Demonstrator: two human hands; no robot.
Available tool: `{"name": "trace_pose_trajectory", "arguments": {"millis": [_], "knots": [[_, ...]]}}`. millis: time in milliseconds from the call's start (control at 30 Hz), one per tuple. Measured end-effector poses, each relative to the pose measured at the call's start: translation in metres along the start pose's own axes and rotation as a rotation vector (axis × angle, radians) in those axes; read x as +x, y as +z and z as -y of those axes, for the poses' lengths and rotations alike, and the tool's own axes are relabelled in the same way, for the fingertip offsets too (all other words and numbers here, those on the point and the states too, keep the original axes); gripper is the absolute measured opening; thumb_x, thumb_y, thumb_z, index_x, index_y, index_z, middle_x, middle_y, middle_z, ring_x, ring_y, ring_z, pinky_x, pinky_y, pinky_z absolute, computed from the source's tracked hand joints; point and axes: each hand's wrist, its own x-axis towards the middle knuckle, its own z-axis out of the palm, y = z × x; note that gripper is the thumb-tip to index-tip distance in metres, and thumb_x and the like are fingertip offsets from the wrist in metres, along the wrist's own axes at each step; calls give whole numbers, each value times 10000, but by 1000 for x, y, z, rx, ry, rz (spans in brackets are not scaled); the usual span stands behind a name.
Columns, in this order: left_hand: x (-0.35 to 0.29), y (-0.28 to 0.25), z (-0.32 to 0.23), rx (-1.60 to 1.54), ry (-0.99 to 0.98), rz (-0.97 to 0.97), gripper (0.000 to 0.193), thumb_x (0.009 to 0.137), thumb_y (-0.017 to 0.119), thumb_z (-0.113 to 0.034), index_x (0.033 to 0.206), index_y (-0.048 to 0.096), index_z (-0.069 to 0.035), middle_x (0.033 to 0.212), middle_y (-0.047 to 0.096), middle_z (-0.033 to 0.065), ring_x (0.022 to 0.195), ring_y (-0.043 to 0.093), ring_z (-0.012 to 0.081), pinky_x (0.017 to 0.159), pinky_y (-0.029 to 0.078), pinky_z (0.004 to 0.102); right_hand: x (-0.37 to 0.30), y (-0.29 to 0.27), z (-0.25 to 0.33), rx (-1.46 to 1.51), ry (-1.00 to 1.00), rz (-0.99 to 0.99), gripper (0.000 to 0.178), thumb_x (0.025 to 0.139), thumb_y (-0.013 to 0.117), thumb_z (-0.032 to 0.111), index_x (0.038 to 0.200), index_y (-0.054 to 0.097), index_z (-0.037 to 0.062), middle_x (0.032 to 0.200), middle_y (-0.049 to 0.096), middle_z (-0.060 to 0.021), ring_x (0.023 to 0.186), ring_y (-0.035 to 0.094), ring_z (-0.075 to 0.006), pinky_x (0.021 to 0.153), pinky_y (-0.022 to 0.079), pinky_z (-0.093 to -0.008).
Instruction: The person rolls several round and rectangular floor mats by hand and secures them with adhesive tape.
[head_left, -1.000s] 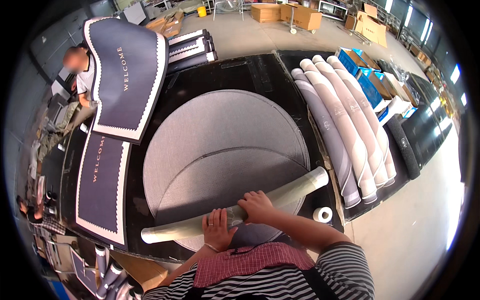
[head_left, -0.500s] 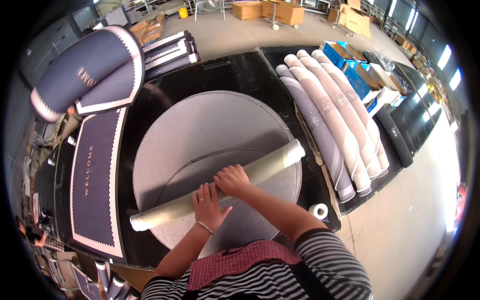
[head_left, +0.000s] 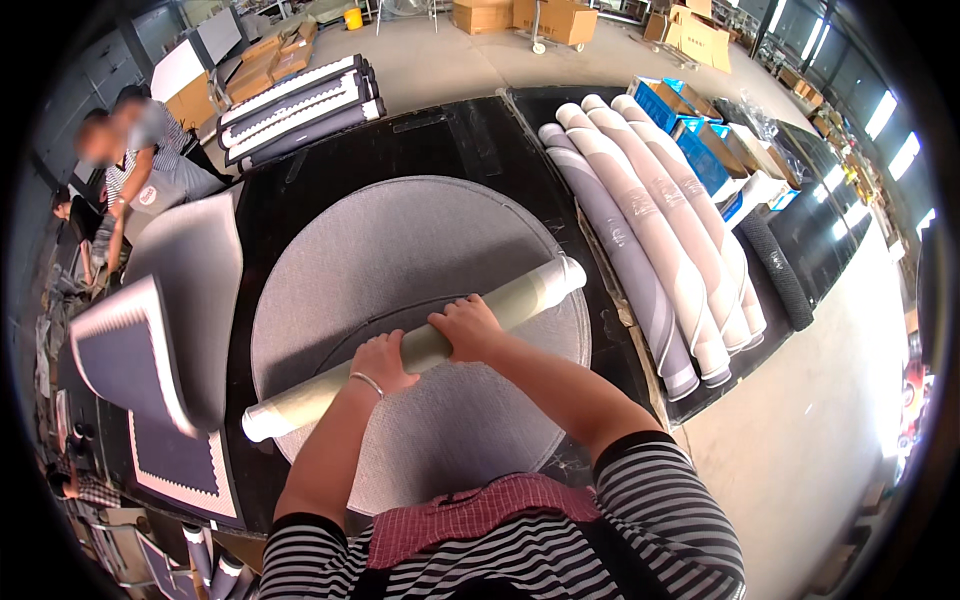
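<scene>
A pale greenish-yellow rolled mat (head_left: 525,297), whitish at both ends and seemingly wrapped in film, lies slantwise across a stack of round grey mats (head_left: 345,235). Its left end points nearer to me than its right end. My left hand (head_left: 384,362) grips the roll near its middle, with fingers over the top and thumb on the near side. Just to the right, my right hand (head_left: 466,328) is closed over the same roll. The fingertips of both hands are partly hidden behind the roll. A dark curved edge shows on the top grey mat beyond the roll.
The round mats lie on a black table (head_left: 420,150). To the right are several rolled mats (head_left: 640,230), a dark roll (head_left: 780,275) and blue boxes (head_left: 710,150). At left, co-workers (head_left: 145,160) stand by a grey-backed mat (head_left: 195,270) and a curled navy mat (head_left: 125,365).
The roll has shifted slightly left and toward the far side, and my left hand has gone from flat fingers to gripping it. At left, the large mat has been laid down over the navy one.
</scene>
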Motion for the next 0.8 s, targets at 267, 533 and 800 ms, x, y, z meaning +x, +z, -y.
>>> {"name": "trace_pose_trajectory", "arguments": {"millis": [267,533,800], "knots": [[-118,33,-33,-3,143,-107,730,571,856,-372,1173,581,-62,963,649,135,905,647,307,810,505,429,-108,29,48,238,-132,24,695,731,796,368,1340,579,113,1166,680,-115,1118,633,-302,1013,440,-428],[-119,28,-41,-4,128,-221,645,582,818,-298,1148,602,-77,963,638,111,903,634,297,812,488,419,-55,50,-226,458,743,-660,257,849,662,277,970,758,72,930,722,-184,903,701,-345,819,553,-420],[-117,32,-43,-28,109,-243,591,622,785,-303,1136,609,-71,952,640,105,890,642,294,812,489,424,-17,32,-260,448,897,-378,286,745,780,330,872,777,74,852,737,-137,846,708,-303,797,547,-409]]}}
